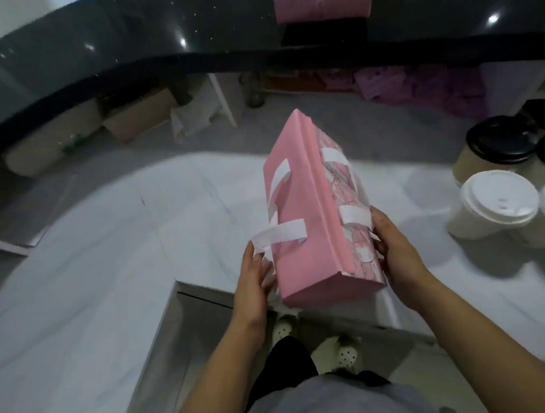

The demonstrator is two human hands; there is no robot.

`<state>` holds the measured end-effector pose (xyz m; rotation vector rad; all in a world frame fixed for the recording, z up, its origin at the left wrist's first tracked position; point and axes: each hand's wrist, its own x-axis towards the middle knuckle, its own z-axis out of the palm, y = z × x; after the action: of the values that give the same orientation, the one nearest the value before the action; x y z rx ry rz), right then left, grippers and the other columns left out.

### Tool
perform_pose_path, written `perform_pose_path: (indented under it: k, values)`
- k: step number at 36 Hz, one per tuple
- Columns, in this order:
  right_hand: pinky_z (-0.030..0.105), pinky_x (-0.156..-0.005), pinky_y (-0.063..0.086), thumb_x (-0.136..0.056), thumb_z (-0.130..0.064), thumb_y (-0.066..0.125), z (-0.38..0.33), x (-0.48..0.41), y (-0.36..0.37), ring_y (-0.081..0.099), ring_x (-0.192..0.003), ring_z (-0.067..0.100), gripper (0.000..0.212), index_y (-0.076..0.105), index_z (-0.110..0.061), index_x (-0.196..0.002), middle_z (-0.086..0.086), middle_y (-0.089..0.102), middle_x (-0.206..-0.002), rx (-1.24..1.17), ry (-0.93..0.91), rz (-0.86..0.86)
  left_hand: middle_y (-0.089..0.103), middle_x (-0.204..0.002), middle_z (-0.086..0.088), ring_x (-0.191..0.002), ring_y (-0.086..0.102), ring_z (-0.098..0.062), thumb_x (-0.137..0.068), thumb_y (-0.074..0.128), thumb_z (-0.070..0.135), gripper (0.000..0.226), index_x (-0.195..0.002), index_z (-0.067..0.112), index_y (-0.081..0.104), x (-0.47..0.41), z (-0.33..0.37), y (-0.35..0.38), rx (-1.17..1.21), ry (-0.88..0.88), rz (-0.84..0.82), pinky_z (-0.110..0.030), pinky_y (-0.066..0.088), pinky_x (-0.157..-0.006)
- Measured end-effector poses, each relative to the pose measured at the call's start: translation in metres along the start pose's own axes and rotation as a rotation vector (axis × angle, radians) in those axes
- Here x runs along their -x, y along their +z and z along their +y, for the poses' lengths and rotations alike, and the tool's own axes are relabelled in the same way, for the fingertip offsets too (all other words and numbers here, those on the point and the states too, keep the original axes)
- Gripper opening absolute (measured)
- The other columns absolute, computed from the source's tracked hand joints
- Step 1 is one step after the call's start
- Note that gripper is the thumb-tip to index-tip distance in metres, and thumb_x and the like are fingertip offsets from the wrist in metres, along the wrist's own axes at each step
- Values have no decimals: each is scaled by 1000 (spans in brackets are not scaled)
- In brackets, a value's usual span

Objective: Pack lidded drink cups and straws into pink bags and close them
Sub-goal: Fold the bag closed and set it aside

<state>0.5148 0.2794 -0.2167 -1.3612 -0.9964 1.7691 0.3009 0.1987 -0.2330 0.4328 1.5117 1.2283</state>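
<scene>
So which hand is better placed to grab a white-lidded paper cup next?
Probably the right hand: the white-lidded paper cups stand close beside it on the white table. The left hand sits across the closed pink paper bag, farther away.

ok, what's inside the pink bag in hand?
Contents hidden: the pink bag has its top folded shut and opaque walls. Only its white handles show, lying flat on the outside. The left hand and right hand hold its sides.
</scene>
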Motion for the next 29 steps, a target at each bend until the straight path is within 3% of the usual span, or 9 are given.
perform_pose_path:
  k: [4, 6, 8, 12, 15, 21, 24, 29]
  values:
    - [45, -100, 50, -92, -69, 44, 7, -2, 5, 66, -110, 12, 36, 67, -52, -114, -15, 73, -112, -68, 63, 56, 73, -122, -5, -115, 67, -25, -101, 40, 59, 50, -128, 27, 68, 10, -4, 8, 103, -138, -49, -45, 51, -100]
    - [48, -101, 50, -93, -68, 43, 11, -1, 7, 67, -112, 20, 47, 64, -41, -125, -5, 73, -118, -119, 113, 66, 73, -120, -8, -114, 68, -28, -102, 39, 61, 52, -121, 28, 73, 10, -6, 10, 121, -144, -74, -43, 54, -96]
    - [45, -93, 54, -93, -67, 43, 11, 0, 10, 70, -108, 25, 55, 62, -31, -131, 4, 73, -120, -168, 129, 56, 74, -118, -9, -112, 69, -27, -100, 36, 66, 56, -119, 29, 74, 10, -6, 11, 100, -131, -91, -43, 56, -93]
    - [32, -69, 59, -96, -63, 41, 9, 7, 18, 75, -94, 21, 49, 74, -30, -111, 6, 76, -108, -217, 150, 46, 75, -117, -3, -110, 70, -23, -95, 39, 72, 51, -115, 40, 74, 9, -2, 10, 90, -88, -115, -39, 57, -90]
    - [27, -62, 59, -98, -60, 40, 7, 10, 26, 75, -90, 20, 47, 80, -34, -94, 5, 77, -104, -241, 118, 13, 74, -119, -2, -113, 68, -24, -85, 48, 80, 54, -114, 43, 73, 8, 4, 8, 93, -79, -106, -46, 53, -100]
    - [25, -64, 59, -95, -61, 41, -22, 11, 39, 75, -94, 20, 50, 65, -26, -121, 3, 77, -108, -209, -1, -68, 71, -125, 0, -120, 64, -24, -77, 50, 87, 64, -120, 44, 70, 6, 30, 0, 64, -9, -172, -52, 43, -110]
    - [25, -70, 59, -86, -65, 44, -44, 10, 48, 73, -102, 19, 58, 59, -29, -129, 2, 74, -116, -189, -90, -116, 72, -124, 5, -117, 66, -18, -82, 41, 83, 56, -117, 49, 69, 9, 53, -2, 22, 59, -241, -51, 43, -110]
    - [26, -69, 60, -88, -64, 47, -74, 16, 56, 73, -99, 20, 45, 71, -37, -115, 2, 75, -114, -238, -231, -95, 70, -124, 13, -115, 67, -11, -85, 37, 79, 47, -117, 58, 64, 9, 105, 4, 8, 225, -342, -46, 47, -104]
